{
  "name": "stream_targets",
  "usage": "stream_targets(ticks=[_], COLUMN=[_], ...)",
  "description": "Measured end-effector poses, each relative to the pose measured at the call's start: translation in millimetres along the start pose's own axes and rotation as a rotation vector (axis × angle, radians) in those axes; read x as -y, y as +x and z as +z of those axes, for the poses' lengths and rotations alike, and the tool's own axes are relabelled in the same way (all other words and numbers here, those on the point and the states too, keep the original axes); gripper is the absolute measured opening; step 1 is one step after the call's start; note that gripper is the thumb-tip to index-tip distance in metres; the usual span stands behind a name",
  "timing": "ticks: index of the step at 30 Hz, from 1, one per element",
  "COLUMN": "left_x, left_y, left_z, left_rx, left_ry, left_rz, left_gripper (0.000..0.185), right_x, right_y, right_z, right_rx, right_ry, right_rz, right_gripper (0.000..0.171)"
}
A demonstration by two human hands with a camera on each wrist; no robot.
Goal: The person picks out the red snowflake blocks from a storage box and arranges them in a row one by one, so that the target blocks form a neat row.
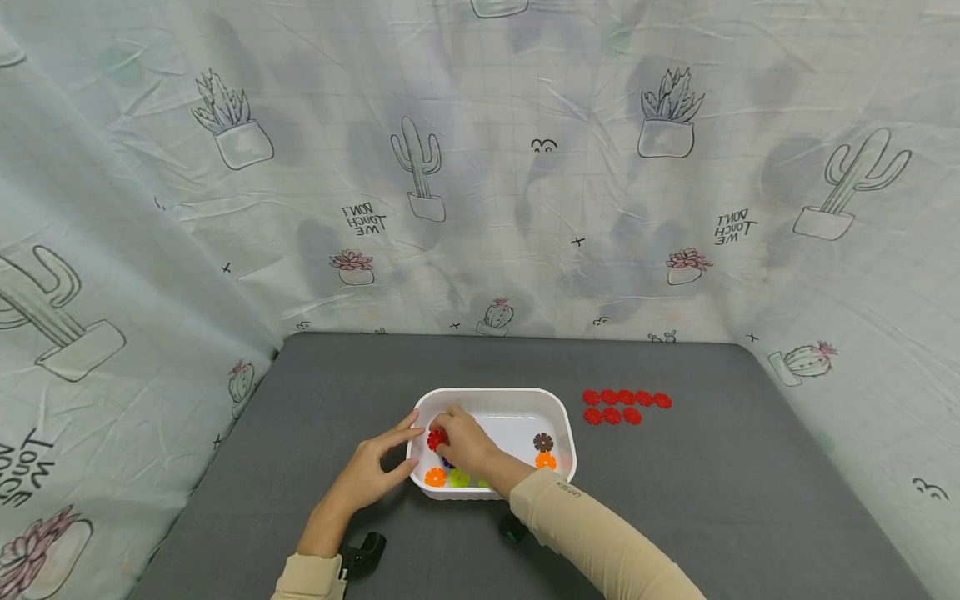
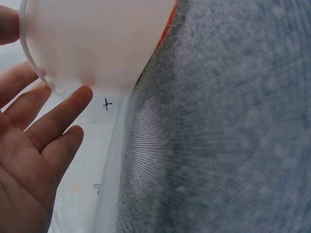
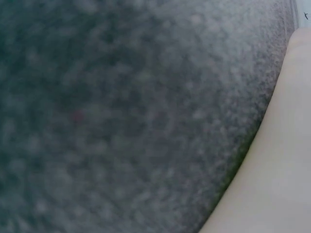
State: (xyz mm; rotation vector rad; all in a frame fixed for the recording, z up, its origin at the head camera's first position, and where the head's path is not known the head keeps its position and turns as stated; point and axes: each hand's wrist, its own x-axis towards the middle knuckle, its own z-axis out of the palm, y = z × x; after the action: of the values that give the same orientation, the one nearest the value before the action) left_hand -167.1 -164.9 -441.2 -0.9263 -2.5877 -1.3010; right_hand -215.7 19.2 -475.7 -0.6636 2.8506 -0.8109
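Note:
A white plastic tray (image 1: 517, 403) stands on the grey table. My left hand (image 1: 365, 473) is at its left end, fingers stretched out and touching the rim and outer wall; in the left wrist view the straight fingers (image 2: 60, 116) lie against the tray's wall (image 2: 97, 43). My right hand (image 1: 468, 443) reaches into the tray's left part, its fingertips pinching a red notched disc (image 1: 435, 440), which they partly cover. Below it lie an orange disc (image 1: 435, 477) and a yellow-green disc (image 1: 459, 478). The right wrist view shows neither hand nor disc.
To the right of the tray, several red notched discs (image 1: 626, 397) lie in two rows on the table (image 1: 712, 492). Inside the tray's right end are a brown disc (image 1: 543, 442) and an orange one below it. A cactus-print cloth (image 1: 517, 192) hangs behind the table.

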Motion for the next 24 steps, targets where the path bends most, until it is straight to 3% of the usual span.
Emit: stream_targets(ticks=[3, 14, 24], left_x=[0.3, 0.3, 37.6], left_y=[0.1, 1.4, -4.4], left_z=[-0.3, -0.5, 13.3], left_rx=[0.007, 0.02, 0.017], left_ry=[-0.002, 0.012, 0.047], left_rz=[-0.004, -0.046, -0.038], left_gripper=[0.038, 0.04, 0.041], right_x=[-1, -3, -4], right_y=[1, 3, -5], right_z=[-1, -8, -25], right_rx=[0.004, 0.012, -0.014], right_ry=[0.069, 0.352, 0.58], right_rz=[0.005, 0.154, 0.195], right_gripper=[0.024, 0.023, 0.025])
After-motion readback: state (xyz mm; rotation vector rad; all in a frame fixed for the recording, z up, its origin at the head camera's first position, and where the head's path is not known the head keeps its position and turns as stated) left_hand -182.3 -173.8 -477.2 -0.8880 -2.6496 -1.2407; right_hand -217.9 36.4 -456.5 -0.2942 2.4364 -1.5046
